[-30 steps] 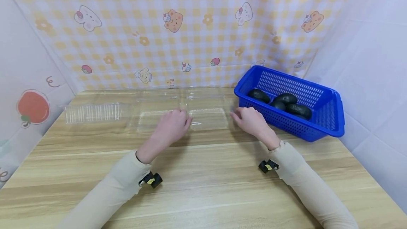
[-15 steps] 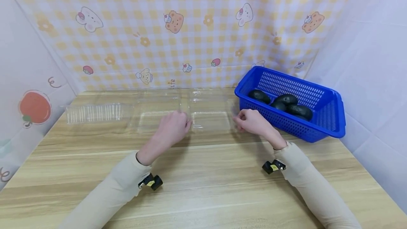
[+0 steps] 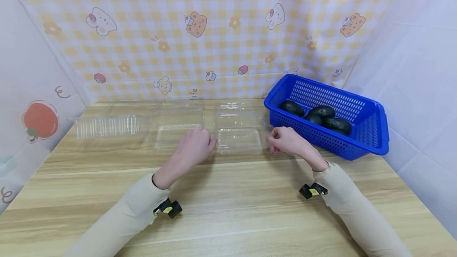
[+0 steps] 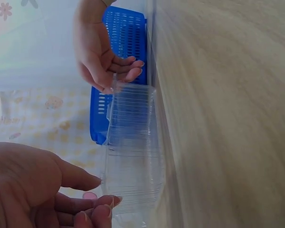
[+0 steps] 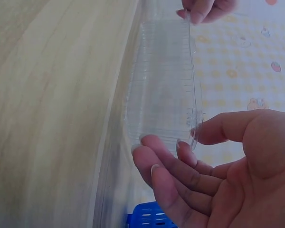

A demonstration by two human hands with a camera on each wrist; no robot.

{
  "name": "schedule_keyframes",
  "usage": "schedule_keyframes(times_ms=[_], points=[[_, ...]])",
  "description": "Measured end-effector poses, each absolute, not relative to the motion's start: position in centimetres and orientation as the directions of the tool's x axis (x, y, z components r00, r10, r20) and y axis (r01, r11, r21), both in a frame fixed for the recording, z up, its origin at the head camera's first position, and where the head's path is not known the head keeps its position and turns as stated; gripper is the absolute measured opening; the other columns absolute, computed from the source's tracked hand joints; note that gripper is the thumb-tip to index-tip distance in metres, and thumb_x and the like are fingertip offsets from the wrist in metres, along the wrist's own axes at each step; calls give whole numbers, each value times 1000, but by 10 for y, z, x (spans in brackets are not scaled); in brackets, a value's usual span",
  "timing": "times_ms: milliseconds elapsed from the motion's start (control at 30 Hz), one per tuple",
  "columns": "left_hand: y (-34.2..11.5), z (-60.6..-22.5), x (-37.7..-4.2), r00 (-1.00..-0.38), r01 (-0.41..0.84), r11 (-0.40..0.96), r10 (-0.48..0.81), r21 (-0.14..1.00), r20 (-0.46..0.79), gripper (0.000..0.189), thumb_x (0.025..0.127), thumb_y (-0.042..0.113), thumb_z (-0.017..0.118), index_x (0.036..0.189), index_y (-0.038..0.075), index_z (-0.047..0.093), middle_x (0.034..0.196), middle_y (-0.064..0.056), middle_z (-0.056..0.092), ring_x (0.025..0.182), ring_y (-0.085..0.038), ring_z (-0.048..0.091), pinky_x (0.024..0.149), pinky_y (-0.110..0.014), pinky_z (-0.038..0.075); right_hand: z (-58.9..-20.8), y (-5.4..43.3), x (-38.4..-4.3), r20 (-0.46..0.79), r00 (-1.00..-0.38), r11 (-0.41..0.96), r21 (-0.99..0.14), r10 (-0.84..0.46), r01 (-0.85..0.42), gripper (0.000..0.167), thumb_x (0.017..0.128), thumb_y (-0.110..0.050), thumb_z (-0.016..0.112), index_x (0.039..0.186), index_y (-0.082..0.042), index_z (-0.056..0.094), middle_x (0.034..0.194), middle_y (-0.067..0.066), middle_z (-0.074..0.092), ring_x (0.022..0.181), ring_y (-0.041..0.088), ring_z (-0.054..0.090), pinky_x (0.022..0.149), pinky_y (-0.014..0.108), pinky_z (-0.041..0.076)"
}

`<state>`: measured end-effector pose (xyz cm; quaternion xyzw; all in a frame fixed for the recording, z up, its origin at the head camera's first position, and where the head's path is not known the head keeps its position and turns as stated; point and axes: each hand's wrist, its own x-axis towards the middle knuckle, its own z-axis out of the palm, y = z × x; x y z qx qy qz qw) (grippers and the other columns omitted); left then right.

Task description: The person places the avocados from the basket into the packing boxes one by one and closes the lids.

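Note:
A clear, ribbed plastic clamshell container (image 3: pixel 239 141) stands open on the table, its lid tilted back at the far side. My left hand (image 3: pixel 194 146) pinches its left rim between thumb and fingers. At the opposite end, my right hand (image 3: pixel 287 142) pinches the rim between thumb and index finger, the other fingers loosely bent beside the wall. The right wrist view shows the container wall (image 5: pixel 161 90) between both hands. Just left of my left hand is a second clear container (image 3: pixel 175 136), partly hidden by that hand.
A third clear ribbed container (image 3: pixel 107 127) lies farther left. On the right, a blue perforated basket (image 3: pixel 371 130) holds several dark green avocados (image 3: pixel 322 111), close behind my right hand. A checked cloth (image 3: pixel 228 43) hangs along the table's back edge (image 3: pixel 107 102).
The container has shifted a little to the right and toward me. My right hand has moved right and nearer with it; my left hand has lowered only slightly.

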<state>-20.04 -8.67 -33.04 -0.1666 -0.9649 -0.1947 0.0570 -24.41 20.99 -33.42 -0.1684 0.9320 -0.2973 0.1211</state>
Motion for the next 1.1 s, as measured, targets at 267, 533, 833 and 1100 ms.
schedule_keyframes(times_ms=[267,533,833,1100], points=[[-91,-338,-201,-936,350,811,316,469,153,52,103,20,57,53,14,42,48,5,36,42,-8,34,42,-22,30,-337,212,-240,-134,-910,754,-614,-393,-235,23,100,-20,54,91,-1,63,73,3,71,67,18,69,66,34,59],[-101,-346,-205,-950,272,736,308,619,50,35,104,24,56,80,2,67,59,0,55,46,-10,40,43,-22,33,-338,213,-231,-152,-904,742,-632,-400,-223,24,100,-21,54,87,-2,62,69,2,70,64,17,68,63,30,57],[-104,-348,-200,-949,259,701,312,665,41,29,104,23,56,89,1,66,63,-2,57,51,-13,45,48,-25,37,-340,217,-217,-147,-885,696,-679,-441,-234,22,100,-17,56,85,-2,60,71,4,68,64,18,66,62,36,59],[-105,-351,-199,-944,285,695,322,660,69,32,105,22,56,80,3,63,57,1,50,49,-11,40,47,-23,34,-339,218,-204,-141,-875,700,-663,-464,-264,22,101,-19,57,86,-4,59,68,2,67,62,17,65,59,31,56]])
